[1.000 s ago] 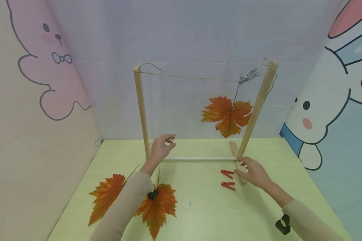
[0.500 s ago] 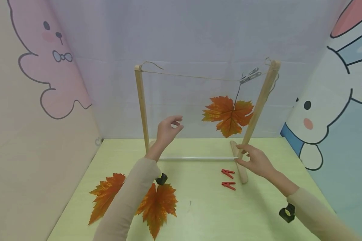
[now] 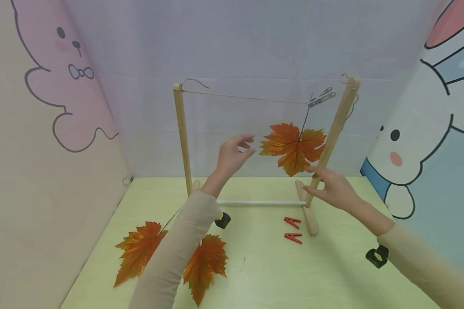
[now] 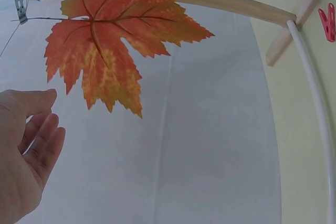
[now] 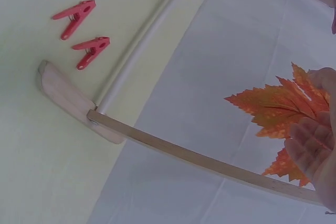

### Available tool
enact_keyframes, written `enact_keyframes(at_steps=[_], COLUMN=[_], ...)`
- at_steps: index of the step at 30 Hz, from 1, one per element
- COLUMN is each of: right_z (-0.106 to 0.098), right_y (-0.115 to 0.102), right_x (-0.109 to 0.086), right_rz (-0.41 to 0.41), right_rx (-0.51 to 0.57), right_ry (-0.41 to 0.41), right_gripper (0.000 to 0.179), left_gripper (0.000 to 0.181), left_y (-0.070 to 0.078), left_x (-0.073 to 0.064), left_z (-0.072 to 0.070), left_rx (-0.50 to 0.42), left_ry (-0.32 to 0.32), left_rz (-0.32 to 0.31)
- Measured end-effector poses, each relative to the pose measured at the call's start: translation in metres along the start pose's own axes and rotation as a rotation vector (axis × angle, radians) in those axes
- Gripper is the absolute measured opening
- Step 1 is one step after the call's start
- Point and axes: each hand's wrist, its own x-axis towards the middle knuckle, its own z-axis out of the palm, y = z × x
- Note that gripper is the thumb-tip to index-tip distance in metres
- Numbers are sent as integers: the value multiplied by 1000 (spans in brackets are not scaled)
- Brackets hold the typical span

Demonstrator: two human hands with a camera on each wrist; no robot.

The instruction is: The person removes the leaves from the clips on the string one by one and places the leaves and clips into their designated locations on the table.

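Note:
An orange maple leaf [image 3: 290, 143] hangs by its stem from a string [image 3: 247, 99], held there by a grey clothespin [image 3: 322, 98] near the right post. My left hand [image 3: 233, 156] is raised just left of this leaf, thumb and fingers loosely bent with a gap between them; the left wrist view shows nothing in the hand [image 4: 29, 156]. My right hand [image 3: 336, 189] is below the leaf's lower right side, in front of the right post [image 3: 335, 126]. Its thumb and fingers are spread apart. In the right wrist view this hand [image 5: 317, 148] overlaps the leaf [image 5: 278, 108].
The string runs between two wooden posts, the left one [image 3: 183, 141] joined to the other by a white rod [image 3: 259, 203] low down. Two red clothespins [image 3: 292, 222] lie near the right foot [image 3: 311, 221]. Two more maple leaves [image 3: 139, 249] lie at the table's left, partly behind my left sleeve.
My left hand has risen and moved right, toward the hanging leaf. My right hand has risen along the right post from the rod's end. The leaf still hangs in place.

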Motion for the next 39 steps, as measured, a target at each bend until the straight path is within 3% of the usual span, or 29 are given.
enact_keyframes(at_steps=[9,16,26,39], right_z=[-27,-49,-79,-91], right_y=[-1,-6,-11,-18], right_x=[19,34,52,66], right_rz=[-75,-120,-180,-213], right_rx=[-39,-51,-71,-121], right_ry=[52,84,221,289], right_gripper=[51,51,56,51], left_gripper=[36,36,37,38], left_y=[25,35,48,67], left_x=[11,19,28,39], left_z=[13,21,32,53], left_rx=[-14,-6,-45,-115], left_ry=[-18,-31,-29,5], left_rz=[16,13,12,-26])
